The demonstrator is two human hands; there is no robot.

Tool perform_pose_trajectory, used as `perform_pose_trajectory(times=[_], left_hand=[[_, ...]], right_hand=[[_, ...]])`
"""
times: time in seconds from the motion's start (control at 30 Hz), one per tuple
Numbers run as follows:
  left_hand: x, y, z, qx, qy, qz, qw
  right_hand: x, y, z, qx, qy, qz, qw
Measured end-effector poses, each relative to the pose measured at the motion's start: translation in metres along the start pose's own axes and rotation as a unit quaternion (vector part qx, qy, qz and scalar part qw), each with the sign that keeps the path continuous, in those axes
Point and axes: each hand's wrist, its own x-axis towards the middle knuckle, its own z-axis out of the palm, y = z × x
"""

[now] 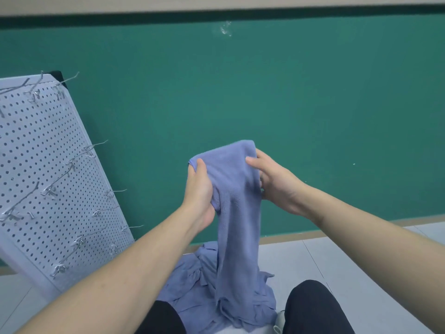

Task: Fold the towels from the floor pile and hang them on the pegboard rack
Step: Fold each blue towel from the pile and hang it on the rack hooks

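A blue towel point(234, 213) hangs lengthwise in front of me, its top bunched between both hands and its lower end reaching down to the pile. My left hand point(199, 189) grips the towel's upper left edge, thumb on top. My right hand point(274, 182) clasps the upper right side, thumb pressed into the cloth. Below lies the pile of blue towels point(192, 285), crumpled on the floor between my knees. The grey pegboard rack point(43, 179) leans at the left, with several metal hooks sticking out; no towel hangs on it.
A green wall point(265, 92) rises straight ahead, with a wooden skirting strip along its base. Light grey floor tiles point(337, 256) spread to the right. My knees in black trousers point(313, 307) frame the pile at the bottom edge.
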Motion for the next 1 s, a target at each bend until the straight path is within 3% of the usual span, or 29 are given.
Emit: perform_pose_trajectory(times=[0.07, 0.2, 0.37, 0.47, 0.53, 0.67, 0.83, 1.0], left_hand=[[0.000, 0.006, 0.000, -0.012, 0.003, -0.003, 1.000], [0.002, 0.017, -0.006, -0.036, 0.030, -0.021, 0.999], [0.006, 0.019, -0.021, 0.006, 0.036, -0.075, 0.996], [-0.001, 0.012, -0.031, 0.028, -0.056, -0.181, 0.982], [-0.009, 0.002, -0.039, 0.010, -0.116, -0.208, 0.971], [-0.021, -0.024, -0.047, 0.011, -0.200, -0.180, 0.963], [-0.026, -0.022, -0.030, 0.037, -0.158, -0.106, 0.981], [-0.015, -0.006, -0.010, 0.004, -0.103, -0.123, 0.987]], right_hand=[[-0.004, 0.003, -0.001, -0.023, -0.015, -0.012, 1.000], [-0.003, 0.011, -0.005, -0.071, 0.001, 0.058, 0.996], [0.002, 0.009, 0.001, -0.068, 0.047, 0.073, 0.994], [0.005, 0.005, 0.007, -0.048, 0.064, 0.082, 0.993], [0.007, 0.002, 0.010, -0.037, 0.085, 0.090, 0.992], [0.011, 0.000, 0.007, -0.037, 0.134, 0.100, 0.985], [0.010, 0.001, -0.003, -0.057, 0.168, 0.080, 0.981], [-0.003, 0.004, -0.006, -0.041, 0.070, 0.148, 0.986]])
